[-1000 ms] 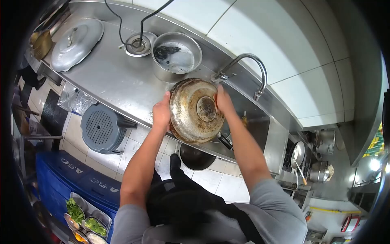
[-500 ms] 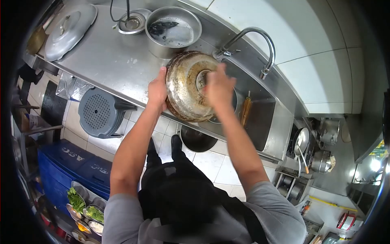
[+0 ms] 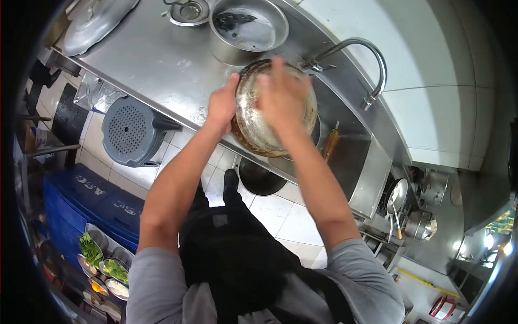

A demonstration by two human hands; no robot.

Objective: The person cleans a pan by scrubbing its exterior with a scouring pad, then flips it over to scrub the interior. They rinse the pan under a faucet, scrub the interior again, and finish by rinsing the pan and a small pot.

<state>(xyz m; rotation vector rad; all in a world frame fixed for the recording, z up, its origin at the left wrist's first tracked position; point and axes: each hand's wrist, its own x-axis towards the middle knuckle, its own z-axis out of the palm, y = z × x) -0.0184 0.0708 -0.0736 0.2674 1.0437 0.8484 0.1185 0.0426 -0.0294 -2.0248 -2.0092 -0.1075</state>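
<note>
A large scorched metal pot (image 3: 250,116) is tilted bottom-up over the near side of the sink, its base streaked brown and silver. My left hand (image 3: 222,106) grips its left edge, thumb pointing up along the side and fingers out of sight. Across the pot's base lies my right hand (image 3: 283,100), blurred by motion; whether anything is under its palm is hidden. Behind the pot stands a steel basin (image 3: 278,32) with foamy water and something dark in it.
A curved faucet (image 3: 372,59) rises behind the sink (image 3: 350,156), where a wooden-handled brush-like thing (image 3: 332,141) leans. A strainer (image 3: 190,12) and a dented lid (image 3: 97,27) lie on the counter. Below are a grey stool (image 3: 128,129) and a dark wok (image 3: 261,177).
My right hand has swept up over the pot's base, covering the grey round patch seen before. The pot is turned slightly, and the whole view has shifted.
</note>
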